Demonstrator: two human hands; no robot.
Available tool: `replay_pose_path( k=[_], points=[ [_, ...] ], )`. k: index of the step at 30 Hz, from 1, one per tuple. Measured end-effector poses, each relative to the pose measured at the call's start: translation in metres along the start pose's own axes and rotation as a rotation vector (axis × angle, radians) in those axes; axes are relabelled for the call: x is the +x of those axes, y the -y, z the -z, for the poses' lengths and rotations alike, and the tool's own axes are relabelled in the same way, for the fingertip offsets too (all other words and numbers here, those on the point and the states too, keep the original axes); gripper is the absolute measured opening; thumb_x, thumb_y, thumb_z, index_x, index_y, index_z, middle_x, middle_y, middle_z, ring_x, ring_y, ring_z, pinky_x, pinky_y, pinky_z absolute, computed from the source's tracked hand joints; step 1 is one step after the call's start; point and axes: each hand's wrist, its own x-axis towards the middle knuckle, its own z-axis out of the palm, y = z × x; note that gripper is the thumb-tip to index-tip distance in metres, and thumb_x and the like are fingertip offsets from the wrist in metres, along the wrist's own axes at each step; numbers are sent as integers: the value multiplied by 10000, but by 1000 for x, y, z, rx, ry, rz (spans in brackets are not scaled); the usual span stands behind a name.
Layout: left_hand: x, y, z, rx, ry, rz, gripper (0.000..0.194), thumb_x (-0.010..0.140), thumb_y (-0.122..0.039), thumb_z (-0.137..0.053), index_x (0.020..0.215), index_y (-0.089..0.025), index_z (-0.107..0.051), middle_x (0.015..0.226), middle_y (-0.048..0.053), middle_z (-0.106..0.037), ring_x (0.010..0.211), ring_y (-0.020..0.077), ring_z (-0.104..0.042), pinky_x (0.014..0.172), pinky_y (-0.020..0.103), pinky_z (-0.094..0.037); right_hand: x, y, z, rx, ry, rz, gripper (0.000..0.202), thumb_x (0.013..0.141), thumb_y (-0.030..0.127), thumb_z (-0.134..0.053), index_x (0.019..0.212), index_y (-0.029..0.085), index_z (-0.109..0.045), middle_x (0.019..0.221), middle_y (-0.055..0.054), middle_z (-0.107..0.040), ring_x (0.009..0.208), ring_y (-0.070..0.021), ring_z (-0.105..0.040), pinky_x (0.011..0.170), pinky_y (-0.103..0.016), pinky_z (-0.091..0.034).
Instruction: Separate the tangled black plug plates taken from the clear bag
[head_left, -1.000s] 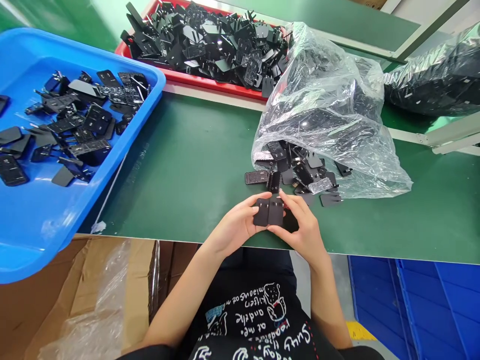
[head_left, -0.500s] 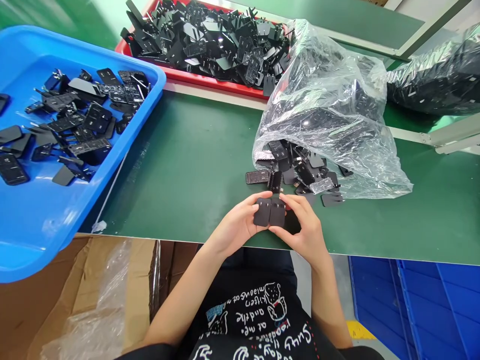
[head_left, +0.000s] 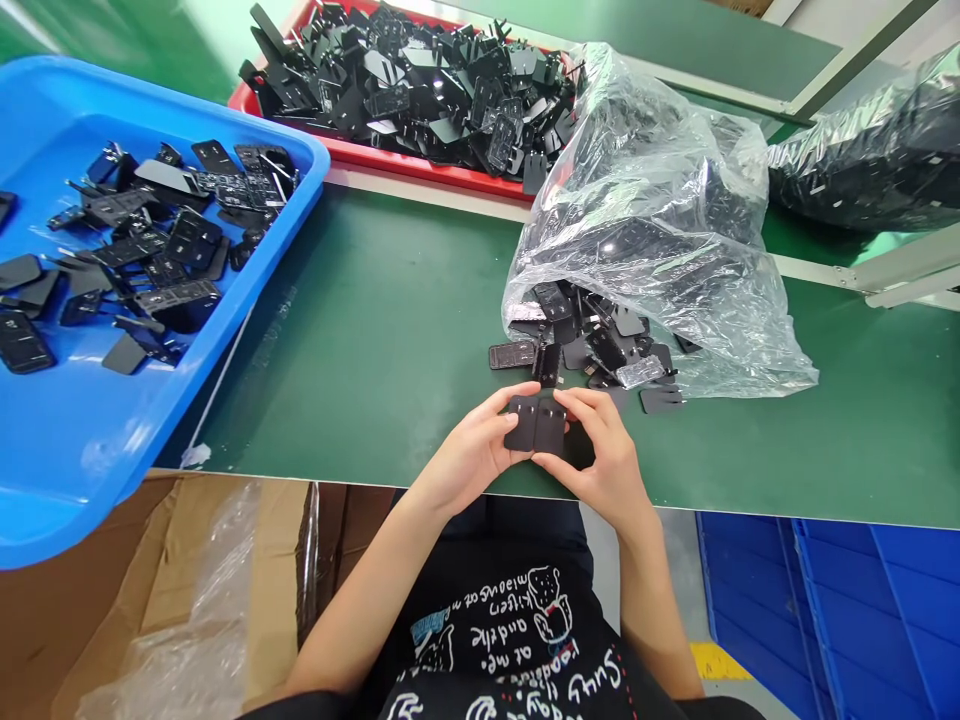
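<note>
Close to the front edge of the green table, my left hand (head_left: 487,440) grips a flat black plastic part (head_left: 520,424) with rounded corners. Side by side with it, a second flat black plastic part (head_left: 550,426) is pinched between the thumb and fingers of my right hand (head_left: 600,455). The two parts appear to meet along one edge; small shiny spots show near their tops. Just beyond my fingertips lies a loose pile of similar black parts (head_left: 609,348), spilling from the mouth of a clear plastic bag (head_left: 645,220).
A blue tray (head_left: 300,190) with scattered black parts stands at the left. Behind, a red bin (head_left: 420,162) is heaped with black parts. A filled bag (head_left: 862,160) lies at the right behind a metal frame. Below the table are a cardboard box (head_left: 277,580) and blue crates (head_left: 757,600).
Both hands stay in nearly the same place. The right-hand part has tilted slightly against the left one, and the whole view has shifted a little.
</note>
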Motion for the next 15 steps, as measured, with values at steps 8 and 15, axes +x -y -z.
replay_pose_path(
  k=[8, 15],
  points=[
    [0, 1, -1, 23, -8, 1, 381, 853, -208, -578, 1231, -170, -554, 1209, 114, -625, 1104, 265, -608, 927, 364, -471, 0, 0, -1, -6, 3, -2, 620, 838, 289, -668, 1391, 299, -389, 1255, -96, -487, 1155, -262, -527, 899, -421, -535],
    [-1, -3, -1, -21, 7, 1, 375, 865, -228, -534, 1232, -152, -553, 1191, 128, -642, 1082, 269, -626, 893, 347, -487, 0, 0, 0, -9, 9, 3, 669, 829, 285, -675, 1413, 301, -350, 1325, -101, -464, 1211, -269, -505, 968, -459, -501]
  ],
)
